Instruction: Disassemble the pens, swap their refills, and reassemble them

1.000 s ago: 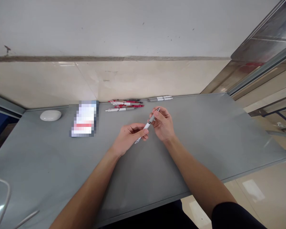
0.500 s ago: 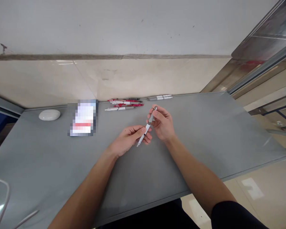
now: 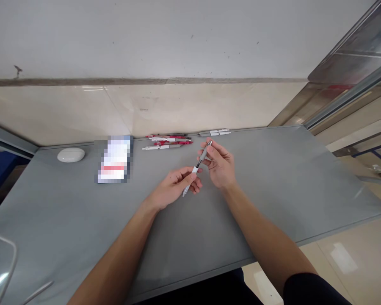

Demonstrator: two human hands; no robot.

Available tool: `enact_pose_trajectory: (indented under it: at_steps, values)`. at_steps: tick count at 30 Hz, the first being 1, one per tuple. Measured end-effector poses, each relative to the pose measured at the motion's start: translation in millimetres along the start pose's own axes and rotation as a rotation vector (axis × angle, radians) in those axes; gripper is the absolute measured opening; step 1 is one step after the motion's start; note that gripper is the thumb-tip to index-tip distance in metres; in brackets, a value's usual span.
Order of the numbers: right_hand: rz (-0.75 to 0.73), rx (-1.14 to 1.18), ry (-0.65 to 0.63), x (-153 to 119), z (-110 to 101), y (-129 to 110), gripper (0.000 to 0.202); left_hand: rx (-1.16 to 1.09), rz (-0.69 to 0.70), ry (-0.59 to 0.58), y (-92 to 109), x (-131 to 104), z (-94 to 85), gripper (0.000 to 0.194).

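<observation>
Between both hands, over the grey table, a white and grey pen (image 3: 195, 170) is held at a slant. My left hand (image 3: 177, 184) is closed round its white barrel, with the clicker end pointing down toward me. The fingers of my right hand (image 3: 221, 165) pinch the grey grip section (image 3: 205, 151), whose silver tip points up and away. A short dark length shows between grip and barrel, so the two parts stand slightly apart along the pen's line. Beyond my hands, several red, white and grey pens (image 3: 167, 147) lie in a loose pile.
White and grey pens (image 3: 214, 132) lie by the wall at the table's back edge. To the left are a blurred-out phone-like flat object (image 3: 112, 163) and a white rounded case (image 3: 71, 155). A white cable (image 3: 14, 258) runs over the near left of the grey table (image 3: 257, 161).
My right hand has drawn the grip section a little up and away from the barrel, opening a gap with a dark length in it. The view has shifted slightly.
</observation>
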State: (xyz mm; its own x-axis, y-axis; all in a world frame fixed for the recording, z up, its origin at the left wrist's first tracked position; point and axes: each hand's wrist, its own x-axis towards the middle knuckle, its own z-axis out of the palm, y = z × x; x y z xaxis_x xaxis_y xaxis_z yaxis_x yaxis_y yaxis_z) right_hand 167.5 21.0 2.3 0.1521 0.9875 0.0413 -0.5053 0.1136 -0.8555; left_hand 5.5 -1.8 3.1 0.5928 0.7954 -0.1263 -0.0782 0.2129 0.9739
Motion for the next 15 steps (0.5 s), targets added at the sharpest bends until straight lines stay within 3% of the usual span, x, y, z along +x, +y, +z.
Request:
enact_pose_trajectory:
  at_steps: [5,15]
  values:
    - [-0.028,-0.002,0.01,2,0,1,0.02,-0.04,0.02,-0.006,-3,1,-3.2,0.041]
    - [-0.079,0.051,0.092,7,4,-11,0.019,-0.082,0.059,0.046,-3,-1,-7.2,0.032]
